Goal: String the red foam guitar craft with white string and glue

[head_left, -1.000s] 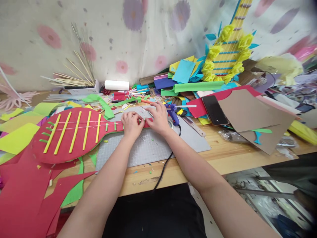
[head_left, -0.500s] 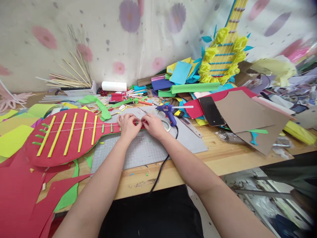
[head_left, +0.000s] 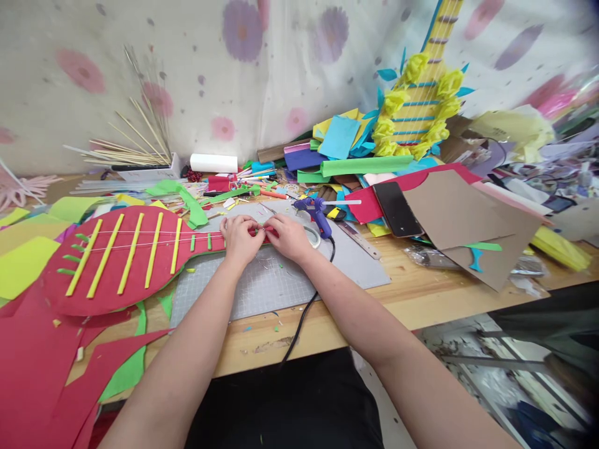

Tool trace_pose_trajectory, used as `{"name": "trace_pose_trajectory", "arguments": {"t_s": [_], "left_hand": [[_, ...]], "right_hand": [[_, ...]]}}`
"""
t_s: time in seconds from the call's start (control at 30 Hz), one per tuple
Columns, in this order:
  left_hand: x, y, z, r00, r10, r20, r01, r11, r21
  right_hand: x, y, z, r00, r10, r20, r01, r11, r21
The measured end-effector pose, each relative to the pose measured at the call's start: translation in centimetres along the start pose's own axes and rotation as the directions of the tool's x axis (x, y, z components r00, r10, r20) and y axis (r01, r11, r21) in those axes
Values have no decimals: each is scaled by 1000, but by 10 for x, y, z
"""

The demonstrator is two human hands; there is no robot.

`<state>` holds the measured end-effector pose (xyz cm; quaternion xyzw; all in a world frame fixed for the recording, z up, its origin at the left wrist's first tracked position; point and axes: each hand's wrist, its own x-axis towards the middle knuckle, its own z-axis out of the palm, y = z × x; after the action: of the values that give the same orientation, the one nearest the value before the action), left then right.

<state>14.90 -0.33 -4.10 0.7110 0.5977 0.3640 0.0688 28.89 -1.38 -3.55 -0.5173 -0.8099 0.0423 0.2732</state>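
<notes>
A red foam guitar (head_left: 126,259) with yellow bars and thin white strings lies on the table, its neck reaching onto a grey cutting mat (head_left: 281,277). My left hand (head_left: 239,240) and my right hand (head_left: 289,237) meet over the end of that neck, fingers curled and pinching it from both sides. What the fingertips press is hidden between them. A blue glue gun (head_left: 319,215) rests on the mat just right of my right hand, with a roll of clear tape (head_left: 314,236) beside it.
Red and green foam offcuts (head_left: 42,362) cover the table's left. A black phone (head_left: 395,209), brown cardboard (head_left: 468,221) and a metal ruler (head_left: 362,240) lie to the right. Coloured sheets and a yellow flowered guitar (head_left: 421,106) pile up at the back, with sticks (head_left: 135,149) back left.
My right hand drew in from a flat spread to a curled pinch next to my left hand on the neck. The view has shifted slightly.
</notes>
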Motion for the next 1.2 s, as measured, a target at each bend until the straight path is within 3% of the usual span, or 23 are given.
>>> {"name": "trace_pose_trajectory", "arguments": {"t_s": [0.83, 1.2], "left_hand": [[3, 5, -3, 996, -79, 51, 79, 997, 0], [3, 4, -2, 995, -80, 54, 80, 997, -1]], "right_hand": [[-2, 1, -3, 1000, -28, -3, 27, 994, -102], [1, -2, -4, 995, -70, 72, 83, 976, -200]]}}
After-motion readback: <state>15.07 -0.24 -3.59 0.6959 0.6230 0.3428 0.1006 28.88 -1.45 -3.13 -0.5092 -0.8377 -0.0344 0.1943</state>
